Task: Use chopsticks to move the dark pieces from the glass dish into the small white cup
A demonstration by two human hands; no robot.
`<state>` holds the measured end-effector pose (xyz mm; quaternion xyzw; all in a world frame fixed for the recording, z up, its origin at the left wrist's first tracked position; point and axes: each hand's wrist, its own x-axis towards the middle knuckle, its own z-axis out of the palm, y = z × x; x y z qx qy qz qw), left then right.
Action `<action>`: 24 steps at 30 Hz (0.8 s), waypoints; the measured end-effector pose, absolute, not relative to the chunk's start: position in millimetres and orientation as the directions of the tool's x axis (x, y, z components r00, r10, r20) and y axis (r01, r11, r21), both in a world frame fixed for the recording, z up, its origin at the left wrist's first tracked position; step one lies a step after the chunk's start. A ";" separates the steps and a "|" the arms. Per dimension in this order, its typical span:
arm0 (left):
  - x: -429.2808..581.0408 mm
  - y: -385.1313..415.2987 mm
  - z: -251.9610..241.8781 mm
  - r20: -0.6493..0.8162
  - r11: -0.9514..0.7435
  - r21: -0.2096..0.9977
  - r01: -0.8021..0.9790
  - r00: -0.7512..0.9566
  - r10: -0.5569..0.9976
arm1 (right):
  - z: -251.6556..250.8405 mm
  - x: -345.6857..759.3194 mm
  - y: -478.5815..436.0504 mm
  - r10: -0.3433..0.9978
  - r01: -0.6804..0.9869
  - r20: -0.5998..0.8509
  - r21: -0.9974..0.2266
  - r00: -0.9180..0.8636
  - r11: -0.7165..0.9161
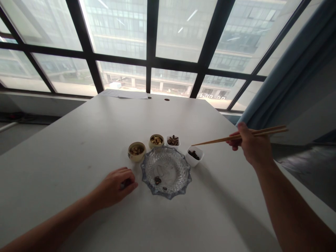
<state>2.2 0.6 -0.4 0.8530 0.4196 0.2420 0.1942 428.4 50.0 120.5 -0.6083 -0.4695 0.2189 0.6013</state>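
I see a white table (pixel 78 147) running out to a big dark-framed window (pixel 149 42) on the far side, with a blue curtain (pixel 286 70) at the far right. Near the middle of the table sits a cut-glass plate (pixel 181 168) with a scalloped rim; a couple of dark seeds (pixel 158 180) lie in its near part. My left hand (pixel 115 189) rests on the table just left of the plate, fingers curled down over something small and dark that I cannot make out. My right hand (pixel 253 145) is raised to the right, well apart from the plate, gripping a pair of wooden chopsticks (pixel 236 137) whose tips point left, above the nearest white dish (pixel 194 156), which holds dark pieces. Along the plate's far edge stand a tan bowl (pixel 137 152) at the left, a second round bowl (pixel 156 141) of pale nuts, then a small white square dish (pixel 173 141) of striped seeds.
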 end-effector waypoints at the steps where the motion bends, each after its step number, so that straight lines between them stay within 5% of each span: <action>1: 2.3 0.4 0.0 0.247 -0.571 0.537 0.621 0.532 0.810 | 121.1 423.8 47.6 0.836 0.293 0.329 -0.932 0.440 0.213; 5: 2.1 0.4 0.4 0.234 -0.561 0.549 0.620 0.529 0.815 | 114.1 389.3 34.4 0.893 0.192 0.413 -0.905 0.182 0.379; 11: 0.9 1.0 -1.5 0.224 -0.549 0.552 0.627 0.523 0.822 | 93.4 338.9 12.9 0.883 0.226 0.263 -0.902 -0.388 0.368; 24: 1.0 -0.2 0.7 0.216 -0.540 0.563 0.626 0.519 0.827 | 96.8 331.0 1.9 0.676 0.307 0.406 -0.666 -0.615 0.680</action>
